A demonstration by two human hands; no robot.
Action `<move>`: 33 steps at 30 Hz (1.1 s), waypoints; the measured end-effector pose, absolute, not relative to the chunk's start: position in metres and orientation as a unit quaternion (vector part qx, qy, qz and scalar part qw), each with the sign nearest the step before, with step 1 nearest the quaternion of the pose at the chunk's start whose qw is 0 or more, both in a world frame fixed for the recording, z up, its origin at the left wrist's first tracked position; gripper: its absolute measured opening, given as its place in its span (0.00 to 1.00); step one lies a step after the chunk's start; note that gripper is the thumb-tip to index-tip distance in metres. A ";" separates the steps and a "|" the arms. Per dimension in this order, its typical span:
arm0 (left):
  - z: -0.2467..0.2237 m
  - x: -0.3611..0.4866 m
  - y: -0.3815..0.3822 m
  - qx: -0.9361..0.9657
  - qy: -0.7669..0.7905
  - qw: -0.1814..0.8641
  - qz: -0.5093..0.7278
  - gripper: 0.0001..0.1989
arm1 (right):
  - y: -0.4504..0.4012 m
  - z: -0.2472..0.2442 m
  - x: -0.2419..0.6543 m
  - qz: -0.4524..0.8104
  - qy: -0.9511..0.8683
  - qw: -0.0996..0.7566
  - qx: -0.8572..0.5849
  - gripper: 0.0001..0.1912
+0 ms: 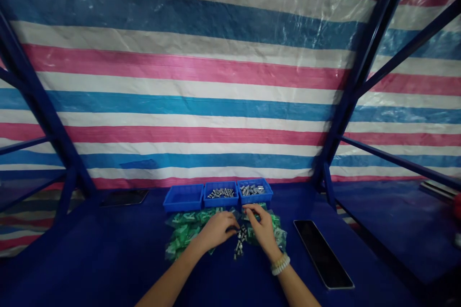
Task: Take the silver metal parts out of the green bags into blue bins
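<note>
My left hand (218, 230) is bent over the inner edge of the left heap of green plastic packets (183, 236). Its thumb and fingertips come close together beside a small scatter of shiny metal pieces (240, 241); anything between them is too small to make out. My right hand (262, 230), with a beaded bracelet (280, 264) at the wrist, reaches over the right heap of green packets (279, 236). Its thumb and fingertips nearly meet just in front of the blue bins, and whatever they may pinch cannot be made out.
Behind the packets stand three blue bins: an empty left bin (183, 196), a middle bin (205, 199) and a right bin (269, 195), both with small metal pieces. A large phone (323, 253) lies right, a dark flat device (124, 197) far left. Blue frame posts (340, 105) flank the table.
</note>
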State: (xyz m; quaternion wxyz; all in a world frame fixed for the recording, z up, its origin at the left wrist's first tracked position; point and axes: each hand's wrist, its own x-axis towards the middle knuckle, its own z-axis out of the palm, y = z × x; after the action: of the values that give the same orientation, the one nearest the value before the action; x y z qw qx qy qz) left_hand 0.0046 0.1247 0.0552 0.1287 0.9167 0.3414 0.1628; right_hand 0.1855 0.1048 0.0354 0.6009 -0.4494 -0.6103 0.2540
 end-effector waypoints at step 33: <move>0.060 -0.003 0.114 0.647 0.342 0.542 0.414 0.14 | 0.085 0.058 0.175 0.222 -0.708 0.579 -0.336 0.04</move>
State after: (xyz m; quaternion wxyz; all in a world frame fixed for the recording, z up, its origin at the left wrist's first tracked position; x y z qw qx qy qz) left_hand -0.0034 0.1138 0.0598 0.5419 0.6466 0.3422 0.4138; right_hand 0.1751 0.0849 0.0575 0.5794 -0.3362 -0.7084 0.2224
